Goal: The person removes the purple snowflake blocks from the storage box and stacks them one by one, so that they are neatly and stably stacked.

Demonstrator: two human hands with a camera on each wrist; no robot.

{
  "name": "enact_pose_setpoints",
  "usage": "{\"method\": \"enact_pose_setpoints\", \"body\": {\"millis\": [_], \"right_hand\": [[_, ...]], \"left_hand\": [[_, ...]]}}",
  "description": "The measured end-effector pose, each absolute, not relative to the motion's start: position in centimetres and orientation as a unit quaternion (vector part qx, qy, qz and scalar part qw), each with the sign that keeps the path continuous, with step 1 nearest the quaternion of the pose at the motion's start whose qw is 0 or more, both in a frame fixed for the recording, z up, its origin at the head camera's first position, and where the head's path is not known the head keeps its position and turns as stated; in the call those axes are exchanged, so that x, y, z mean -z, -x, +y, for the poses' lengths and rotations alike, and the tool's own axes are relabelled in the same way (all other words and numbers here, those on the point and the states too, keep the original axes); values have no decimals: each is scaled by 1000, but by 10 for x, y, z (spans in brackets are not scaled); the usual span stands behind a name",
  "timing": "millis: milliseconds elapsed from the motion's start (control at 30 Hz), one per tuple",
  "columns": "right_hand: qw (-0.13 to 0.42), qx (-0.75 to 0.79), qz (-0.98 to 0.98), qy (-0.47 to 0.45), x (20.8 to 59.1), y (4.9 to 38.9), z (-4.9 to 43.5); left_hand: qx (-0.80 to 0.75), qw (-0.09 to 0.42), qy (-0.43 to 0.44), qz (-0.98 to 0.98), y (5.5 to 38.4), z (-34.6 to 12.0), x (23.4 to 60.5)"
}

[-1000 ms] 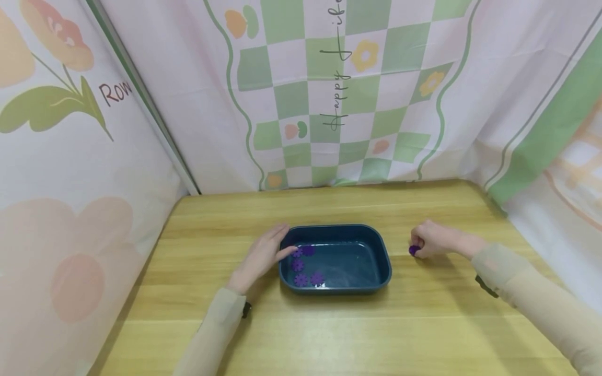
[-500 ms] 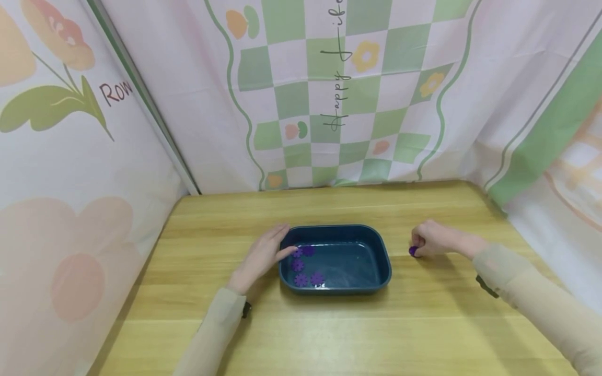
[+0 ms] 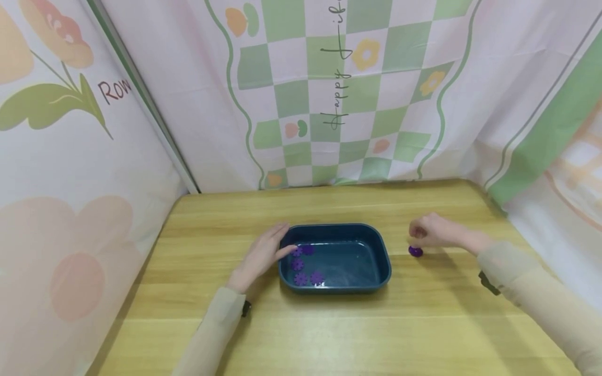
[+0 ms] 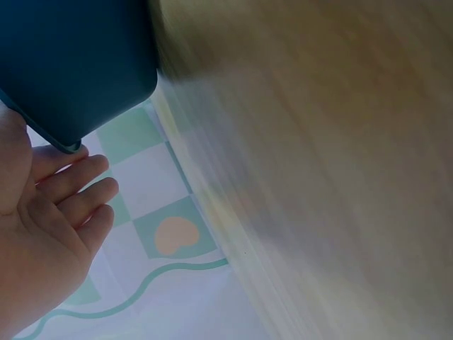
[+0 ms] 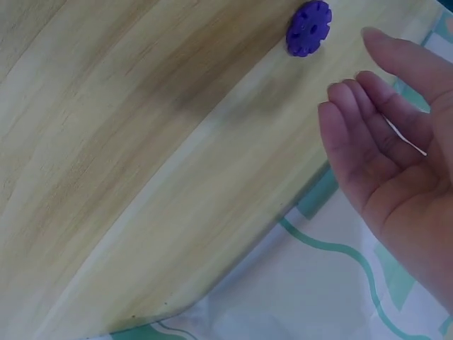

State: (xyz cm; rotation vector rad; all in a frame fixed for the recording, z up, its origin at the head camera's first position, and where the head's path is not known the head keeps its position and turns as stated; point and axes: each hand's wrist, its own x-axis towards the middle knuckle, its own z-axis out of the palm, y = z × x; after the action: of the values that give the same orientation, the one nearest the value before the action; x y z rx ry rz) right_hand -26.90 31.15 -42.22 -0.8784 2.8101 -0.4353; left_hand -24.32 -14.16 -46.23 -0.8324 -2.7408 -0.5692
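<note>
My left hand holds the left end of a dark blue plastic tub, its thumb over the rim and its fingers along the outside corner. In the left wrist view, the left hand has its index fingertip right at the tub's corner. Several purple notched interlocking discs lie in the tub's left part. Right of the tub, another purple interlocking disc is on the table, just below my right hand. The right wrist view shows that disc apart from the right hand's relaxed fingers.
The wooden table extends around the tub. A patterned cloth hangs along the back edge, and more cloth hangs at the left side.
My right hand has let go of the purple interlocking disc and risen slightly above it; the disc now shows more fully on the table. My left hand and the tub keep their place.
</note>
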Motion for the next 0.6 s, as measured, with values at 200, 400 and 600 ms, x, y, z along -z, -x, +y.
{"method": "enact_pose_setpoints", "body": {"millis": [200,400,600], "right_hand": [[54,189,929,314,416,267,307],[54,211,927,306,406,268,299],[54,222,928,295,393,265,283]], "left_hand": [[189,109,282,-934,243,-141,462],[192,110,284,-933,243,-142,461],[175,140,296,-929,244,-142,463]]}}
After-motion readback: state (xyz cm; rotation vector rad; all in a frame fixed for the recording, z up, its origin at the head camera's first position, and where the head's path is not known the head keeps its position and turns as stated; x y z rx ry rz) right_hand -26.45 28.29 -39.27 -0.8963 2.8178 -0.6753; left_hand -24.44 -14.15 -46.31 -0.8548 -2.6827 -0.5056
